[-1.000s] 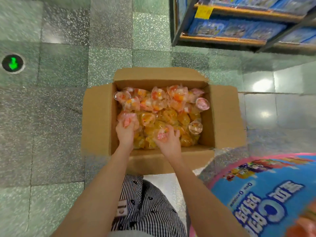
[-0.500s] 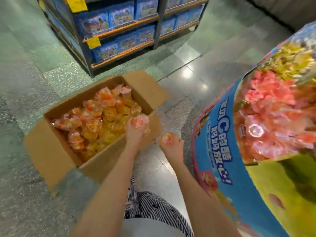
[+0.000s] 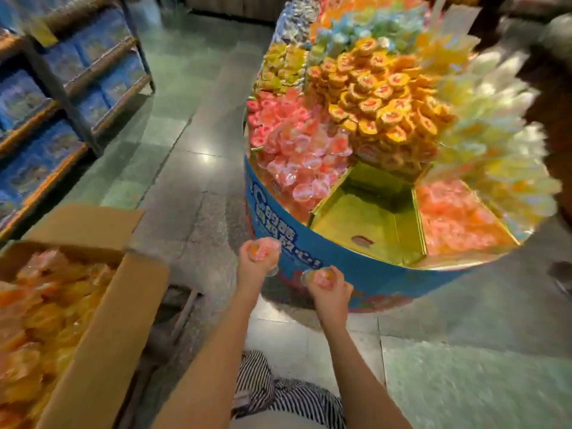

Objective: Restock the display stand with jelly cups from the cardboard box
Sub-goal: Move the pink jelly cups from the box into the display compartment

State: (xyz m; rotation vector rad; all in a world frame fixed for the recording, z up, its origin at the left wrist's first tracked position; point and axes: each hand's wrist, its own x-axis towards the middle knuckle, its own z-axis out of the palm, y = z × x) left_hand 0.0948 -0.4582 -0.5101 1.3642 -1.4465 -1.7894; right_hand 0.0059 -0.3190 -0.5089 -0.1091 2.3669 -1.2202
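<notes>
My left hand (image 3: 257, 263) grips a handful of jelly cups (image 3: 263, 246) in front of the round blue display stand (image 3: 312, 243). My right hand (image 3: 331, 289) holds more jelly cups (image 3: 320, 277) just below the stand's blue wall. The stand has wedge compartments: pink cups (image 3: 294, 150) at the left, a nearly bare yellow compartment (image 3: 371, 218) with one cup in the middle, pink cups (image 3: 458, 218) at the right. The open cardboard box (image 3: 102, 329) full of orange and pink jelly cups sits at the lower left, apart from both hands.
Shelves with blue packages (image 3: 62, 97) stand at the far left. An orange pile of round sweets (image 3: 380, 97) tops the stand's centre, with pale packets (image 3: 495, 134) on its right. Grey tiled floor (image 3: 185, 150) lies between the box, shelves and stand.
Both hands lifted jelly cups out of the box and carried them rightward to the display stand. The view swung from the box to the stand.
</notes>
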